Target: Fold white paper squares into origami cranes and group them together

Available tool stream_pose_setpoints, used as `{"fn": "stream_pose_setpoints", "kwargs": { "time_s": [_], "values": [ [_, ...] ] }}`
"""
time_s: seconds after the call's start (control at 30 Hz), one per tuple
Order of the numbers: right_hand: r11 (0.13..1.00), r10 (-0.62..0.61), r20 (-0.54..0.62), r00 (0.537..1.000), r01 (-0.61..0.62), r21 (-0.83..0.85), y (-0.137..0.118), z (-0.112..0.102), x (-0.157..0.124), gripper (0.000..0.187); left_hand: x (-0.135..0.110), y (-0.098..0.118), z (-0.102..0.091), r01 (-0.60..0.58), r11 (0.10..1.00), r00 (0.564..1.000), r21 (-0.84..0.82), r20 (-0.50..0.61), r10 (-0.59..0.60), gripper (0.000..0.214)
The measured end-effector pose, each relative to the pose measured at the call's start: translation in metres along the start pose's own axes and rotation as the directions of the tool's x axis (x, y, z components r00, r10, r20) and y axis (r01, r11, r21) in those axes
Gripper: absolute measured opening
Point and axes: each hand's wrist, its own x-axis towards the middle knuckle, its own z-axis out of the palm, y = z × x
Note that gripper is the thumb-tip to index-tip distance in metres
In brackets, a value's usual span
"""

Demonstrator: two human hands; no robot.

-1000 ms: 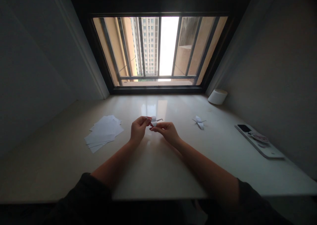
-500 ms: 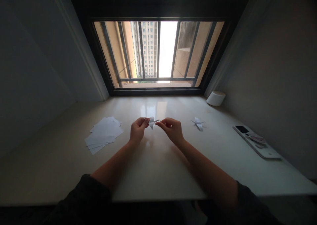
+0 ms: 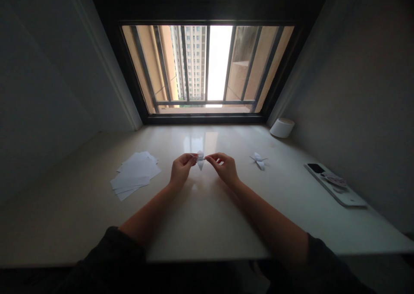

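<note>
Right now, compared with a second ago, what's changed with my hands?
Your right hand moved rightward from the near side of the folded paper; its grip is now on the thin right end. Your left hand still pinches the left side; paper stack and second folded piece stayed put.

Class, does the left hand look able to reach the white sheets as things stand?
Probably yes, once free: the left hand pinches the folded paper, but the white sheets lie uncovered to its left.

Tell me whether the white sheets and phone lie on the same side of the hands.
No, the white sheets lie left of the left hand, the phone right of the right hand.
</note>
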Motion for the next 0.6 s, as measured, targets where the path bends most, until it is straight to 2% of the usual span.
{"fn": "stream_pose_setpoints", "kwargs": {
  "time_s": [0.23,0.6],
  "values": [
    [0.997,0.067,-0.01,0.998,-0.066,0.039,-0.0016,-0.0014,0.001,0.03,0.0003,0.001,-0.0002,0.07,0.996,0.997,-0.048,0.045,-0.068,0.031],
    [0.996,0.09,0.017,0.996,-0.09,0.019,0.0001,-0.0039,0.0012,0.03,-0.0006,0.001,-0.004,0.036,0.999,0.999,0.016,-0.01,-0.036,0.026]
  ]
}}
